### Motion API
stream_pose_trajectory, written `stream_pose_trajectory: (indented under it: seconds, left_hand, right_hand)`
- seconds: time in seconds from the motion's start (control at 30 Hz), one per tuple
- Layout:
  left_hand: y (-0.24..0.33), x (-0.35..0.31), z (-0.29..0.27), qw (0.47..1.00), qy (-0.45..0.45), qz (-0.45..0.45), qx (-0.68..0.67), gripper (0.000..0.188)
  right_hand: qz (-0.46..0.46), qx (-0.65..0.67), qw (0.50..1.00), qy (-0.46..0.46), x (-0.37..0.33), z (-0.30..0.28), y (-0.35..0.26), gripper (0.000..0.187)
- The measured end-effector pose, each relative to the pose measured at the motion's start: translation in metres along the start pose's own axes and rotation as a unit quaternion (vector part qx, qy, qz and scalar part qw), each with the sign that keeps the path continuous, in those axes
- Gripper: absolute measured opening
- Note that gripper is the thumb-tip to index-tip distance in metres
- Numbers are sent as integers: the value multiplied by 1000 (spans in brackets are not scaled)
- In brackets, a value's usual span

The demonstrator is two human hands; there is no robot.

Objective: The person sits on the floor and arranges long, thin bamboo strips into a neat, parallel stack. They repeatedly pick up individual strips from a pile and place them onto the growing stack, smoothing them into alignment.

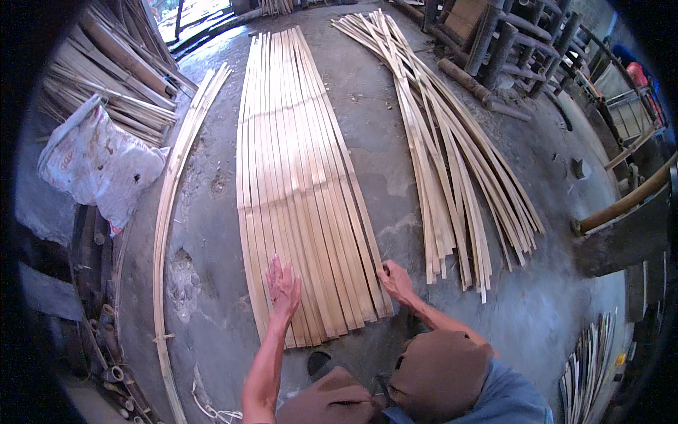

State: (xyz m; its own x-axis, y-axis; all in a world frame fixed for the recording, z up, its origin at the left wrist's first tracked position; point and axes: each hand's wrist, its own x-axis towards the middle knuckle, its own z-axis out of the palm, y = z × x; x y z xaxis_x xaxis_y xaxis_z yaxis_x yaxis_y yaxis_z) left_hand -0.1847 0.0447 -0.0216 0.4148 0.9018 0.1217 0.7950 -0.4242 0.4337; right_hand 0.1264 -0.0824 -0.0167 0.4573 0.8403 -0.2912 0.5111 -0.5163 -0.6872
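Note:
Long flat bamboo strips (311, 233) lie side by side on the floor in front of me, with narrow gaps between some of them. My left hand (284, 288) rests flat on the near left part of this row, its fingers stretched out. At the near right edge, my right hand (397, 280) has its fingers curled against the outermost bamboo strip (371, 244). Its fingertips are partly hidden, but they seem to pinch that strip's side. The near ends of the strips fan slightly unevenly just ahead of my knees.
Loose bamboo strips (452, 155) lie crossed in a pile to the right. A narrow bundle (169, 198) runs along the left, beside a white sack (106, 166) and stacked bamboo. Dark wooden frames (515, 49) stand at the far right; more thin strips (590, 367) sit at the near right.

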Motion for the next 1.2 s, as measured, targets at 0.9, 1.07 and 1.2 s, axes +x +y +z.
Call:
stream_pose_trajectory:
  seconds: [0.9, 1.07, 1.2]
  left_hand:
    - [220, 135, -171, 903, -332, 247, 114, 34]
    - [248, 163, -172, 870, -382, 256, 179, 40]
    - [239, 150, -138, 876, -356, 273, 175, 39]
  right_hand:
    - [-31, -182, 966, 183, 47, -152, 142, 43]
    - [-53, -179, 958, 220, 41, -169, 133, 50]
    - [61, -83, 981, 165, 13, -197, 75, 52]
